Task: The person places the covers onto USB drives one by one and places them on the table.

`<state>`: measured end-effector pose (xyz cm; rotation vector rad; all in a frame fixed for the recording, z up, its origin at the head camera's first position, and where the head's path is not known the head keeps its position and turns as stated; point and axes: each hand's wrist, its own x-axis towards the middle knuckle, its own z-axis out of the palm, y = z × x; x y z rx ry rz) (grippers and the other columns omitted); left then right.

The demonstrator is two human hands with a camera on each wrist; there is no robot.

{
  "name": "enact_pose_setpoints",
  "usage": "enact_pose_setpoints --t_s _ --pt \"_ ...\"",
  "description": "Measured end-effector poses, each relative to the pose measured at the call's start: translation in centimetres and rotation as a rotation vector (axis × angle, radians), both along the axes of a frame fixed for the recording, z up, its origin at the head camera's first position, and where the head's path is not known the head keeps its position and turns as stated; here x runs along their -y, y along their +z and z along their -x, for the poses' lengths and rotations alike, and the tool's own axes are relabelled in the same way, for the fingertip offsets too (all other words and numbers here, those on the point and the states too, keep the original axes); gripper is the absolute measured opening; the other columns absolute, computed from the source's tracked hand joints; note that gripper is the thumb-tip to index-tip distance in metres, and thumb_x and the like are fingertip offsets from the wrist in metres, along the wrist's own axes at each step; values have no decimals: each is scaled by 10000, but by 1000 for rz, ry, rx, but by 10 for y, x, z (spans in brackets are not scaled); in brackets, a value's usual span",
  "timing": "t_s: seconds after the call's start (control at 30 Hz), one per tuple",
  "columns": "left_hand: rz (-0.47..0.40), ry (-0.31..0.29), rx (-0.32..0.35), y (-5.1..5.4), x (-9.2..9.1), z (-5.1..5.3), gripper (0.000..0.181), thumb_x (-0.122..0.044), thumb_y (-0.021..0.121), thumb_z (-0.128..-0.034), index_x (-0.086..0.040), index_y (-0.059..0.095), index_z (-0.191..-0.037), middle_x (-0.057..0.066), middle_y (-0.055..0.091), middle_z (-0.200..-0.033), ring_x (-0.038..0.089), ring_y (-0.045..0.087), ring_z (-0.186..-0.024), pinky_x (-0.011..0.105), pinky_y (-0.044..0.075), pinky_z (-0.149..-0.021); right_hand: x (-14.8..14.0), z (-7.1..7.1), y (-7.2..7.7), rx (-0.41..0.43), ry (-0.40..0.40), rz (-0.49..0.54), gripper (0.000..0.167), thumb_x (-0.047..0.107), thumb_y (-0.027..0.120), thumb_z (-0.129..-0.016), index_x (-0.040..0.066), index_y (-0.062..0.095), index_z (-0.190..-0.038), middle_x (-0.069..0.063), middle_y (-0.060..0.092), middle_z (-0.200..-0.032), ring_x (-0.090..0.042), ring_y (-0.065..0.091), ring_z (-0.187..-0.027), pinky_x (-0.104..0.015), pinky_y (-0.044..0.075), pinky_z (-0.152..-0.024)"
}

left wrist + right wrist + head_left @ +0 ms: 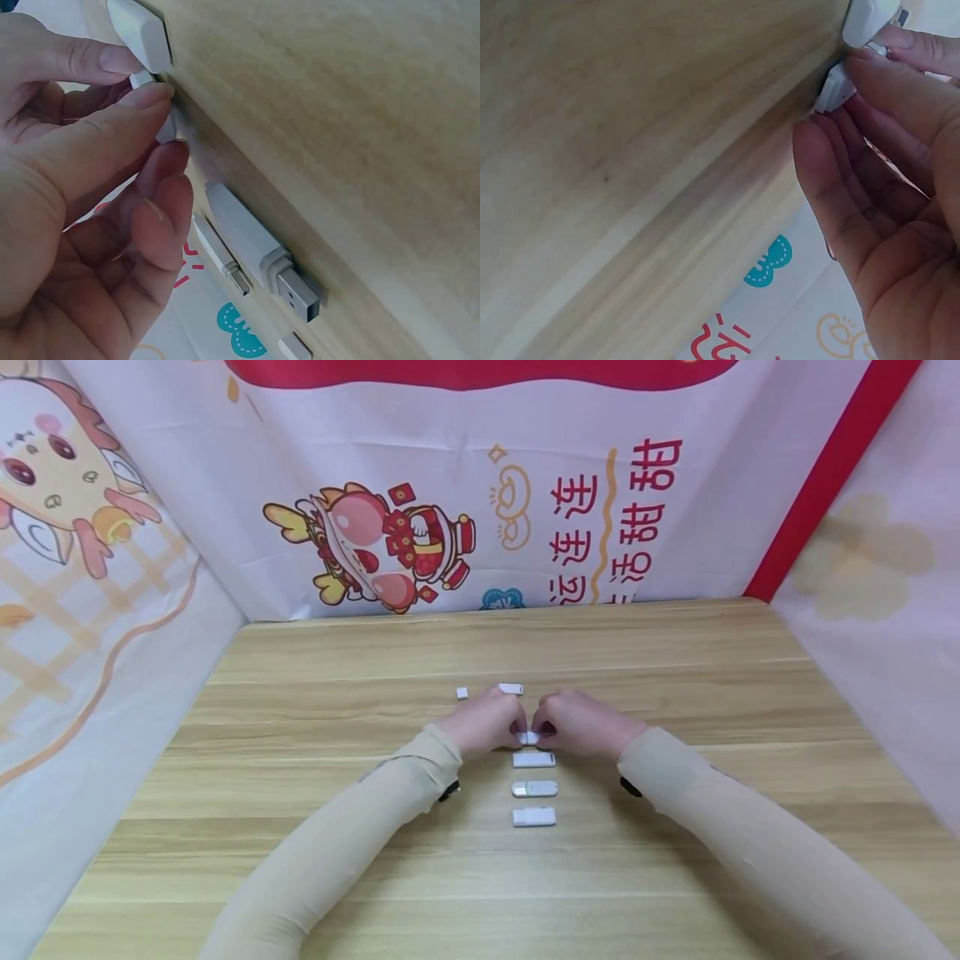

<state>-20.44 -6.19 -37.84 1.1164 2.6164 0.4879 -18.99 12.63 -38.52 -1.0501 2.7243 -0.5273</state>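
Both hands meet near the table's middle over a small white USB stick (528, 738). My left hand (487, 720) pinches its left end between thumb and fingers; in the left wrist view the left hand (97, 157) hides most of it. From the right, my right hand (581, 722) pinches the other end, and the right wrist view shows a white piece of the USB stick (835, 90) at the fingertips. Whether the stick's two parts are joined cannot be made out. Just nearer stands a row of white USB sticks, the closest being a white USB stick (534, 760).
In the row are also a round-ended USB stick (535, 789) and a blocky one (534, 817). Beyond the hands lie another USB stick (511, 689) and a small white cap (462, 693). An uncapped USB stick (247, 229) shows its metal plug. A printed cloth (450, 460) borders the wooden table (337, 877).
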Motion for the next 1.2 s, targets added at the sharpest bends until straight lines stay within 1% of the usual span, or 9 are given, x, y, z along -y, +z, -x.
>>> enact_pose_setpoints --t_s 0.1,0.2,0.33,0.4,0.57,0.7,0.83,1.07,1.2 --pt "-1 -3 12 0 -1 0 87 -54 787 -840 -80 789 -923 -7 727 -846 79 621 -766 222 519 -747 2 -1 -1 8 -16 7 49 99 788 -852 90 774 -899 31 665 -834 -80 609 -752 -243 539 -722" --pt "-3 -9 7 -1 -2 1 59 -55 797 -830 -93 795 -874 -35 715 -789 89 609 -741 242 506 -749 3 1 -2 18 -19 31 42 83 798 -838 91 758 -829 35 657 -798 -84 604 -728 -244 538 -697" --pt "-23 6 11 -4 -1 1 68 -32 814 -801 -95 790 -799 -54 686 -709 84 588 -681 217 504 -685 6 4 -5 40 -23 65 83 53 814 -811 85 741 -791 34 660 -771 -86 607 -716 -241 537 -676" --pt "-31 0 6 -5 -3 2 103 -24 823 -784 -96 771 -731 -53 659 -658 85 557 -640 206 493 -623 6 5 -5 41 -29 67 93 44 823 -798 81 740 -778 34 658 -759 -90 607 -714 -247 538 -676" --pt "8 -10 -36 -4 -10 3 203 -22 851 -739 -115 704 -635 -47 625 -619 102 543 -627 217 469 -585 6 6 -1 82 -45 50 154 14 817 -790 94 715 -707 40 642 -691 -100 581 -661 -257 522 -642" --pt "40 1 -62 0 -16 3 213 -6 866 -711 -101 688 -642 -39 624 -647 128 586 -684 237 493 -638 9 8 3 99 -62 35 193 6 834 -762 96 691 -669 38 618 -644 -118 561 -640 -269 503 -624" --pt "59 0 -91 4 -19 3 178 -31 876 -715 -96 715 -677 -35 649 -676 133 608 -713 243 507 -670 10 11 8 113 -105 -1 198 32 860 -742 103 690 -671 29 625 -657 -130 577 -664 -275 512 -643" --pt "77 17 -99 7 -18 2 176 -52 887 -706 -110 725 -670 -54 645 -663 121 608 -701 238 510 -663 12 14 9 127 -140 -37 201 72 872 -740 116 684 -687 20 632 -695 -151 587 -706 -288 513 -671" --pt "76 7 -104 6 -17 0 188 -56 894 -689 -118 722 -643 -56 650 -647 117 604 -681 232 505 -646 13 13 9 148 -154 -36 199 85 876 -740 118 689 -680 21 635 -683 -150 586 -699 -286 512 -672"
